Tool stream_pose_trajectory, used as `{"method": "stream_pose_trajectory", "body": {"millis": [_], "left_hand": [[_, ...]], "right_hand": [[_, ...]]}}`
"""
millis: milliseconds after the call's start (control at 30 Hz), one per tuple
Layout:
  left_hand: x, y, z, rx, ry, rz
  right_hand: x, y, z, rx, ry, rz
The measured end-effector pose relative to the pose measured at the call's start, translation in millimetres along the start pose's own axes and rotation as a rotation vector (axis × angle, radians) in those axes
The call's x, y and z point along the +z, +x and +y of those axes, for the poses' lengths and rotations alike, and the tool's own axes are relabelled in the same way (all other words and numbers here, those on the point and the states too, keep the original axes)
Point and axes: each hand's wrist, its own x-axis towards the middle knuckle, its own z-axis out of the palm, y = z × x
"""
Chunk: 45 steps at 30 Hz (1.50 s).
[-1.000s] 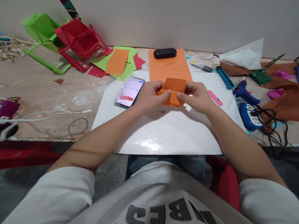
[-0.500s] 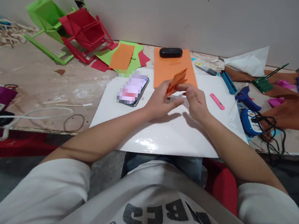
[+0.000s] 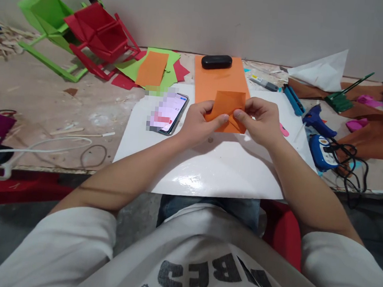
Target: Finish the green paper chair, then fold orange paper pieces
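A folded orange paper [image 3: 230,103] is held up between both hands, its flat creased face turned toward me. My left hand [image 3: 198,121] pinches its left side, thumb on the front and fingers behind. My right hand [image 3: 262,120] grips the right side in the same way, its thumb near the middle crease. The two thumb tips lie close together on the paper. Below is a white board [image 3: 189,170]. Beyond the folded piece lies a flat orange sheet [image 3: 213,83] with a black case [image 3: 216,61] on it.
A phone [image 3: 169,113] lies left of my hands, and a pink cutter [image 3: 284,130] is partly hidden by my right hand. Red [image 3: 102,37] and green [image 3: 47,23] paper chairs stand at the back left. A blue glue gun [image 3: 319,121] and black cable [image 3: 350,164] are at right.
The folded orange paper has turned from nearly edge-on to facing me. My right hand has shifted right and now pinches its right side. The view has moved slightly.
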Motion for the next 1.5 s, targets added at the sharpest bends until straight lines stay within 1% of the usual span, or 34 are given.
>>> {"method": "stream_pose_trajectory", "body": {"millis": [133, 233, 367, 533, 667, 900, 1100, 1200, 1333, 1433, 1500], "left_hand": [[1.6, 4.5, -4.9, 0.059, -0.061, 0.080], [2.3, 8.8, -13.4, 0.108, -0.102, 0.094], [3.0, 10.4, -21.3, 0.126, -0.078, 0.094], [4.0, 7.7, -18.5, 0.136, -0.125, 0.066], [0.9, 7.4, -18.6, 0.120, -0.081, 0.061], [-3.2, 12.3, -28.3, 0.216, -0.049, 0.039], [0.0, 9.4, -23.1, 0.253, -0.079, 0.073], [-0.4, 9.6, -19.5, 0.254, -0.068, 0.093], [-3.1, 9.5, -16.1, 0.270, -0.033, 0.116], [-4.6, 6.5, -14.2, 0.342, 0.000, 0.136], [-5.1, 3.7, -13.7, 0.419, 0.010, 0.122]], "right_hand": [[1.2, 3.5, 7.3, -0.031, 0.094, 0.060], [2.3, 7.1, 18.0, -0.095, 0.152, 0.076], [5.3, 8.5, 21.4, -0.140, 0.194, 0.027], [7.6, 4.2, 13.4, -0.127, 0.197, 0.022], [5.3, 3.2, 11.9, -0.131, 0.198, 0.015], [2.9, 8.1, 17.2, -0.162, 0.214, 0.033], [-1.1, 10.5, 19.3, -0.274, 0.154, 0.056], [-1.2, 9.2, 14.6, -0.316, 0.151, 0.069], [-3.0, 6.9, 7.2, -0.335, 0.148, 0.035], [-6.3, 6.0, 4.7, -0.313, 0.158, 0.002], [-7.4, 5.9, 4.7, -0.329, 0.150, -0.014]]}}
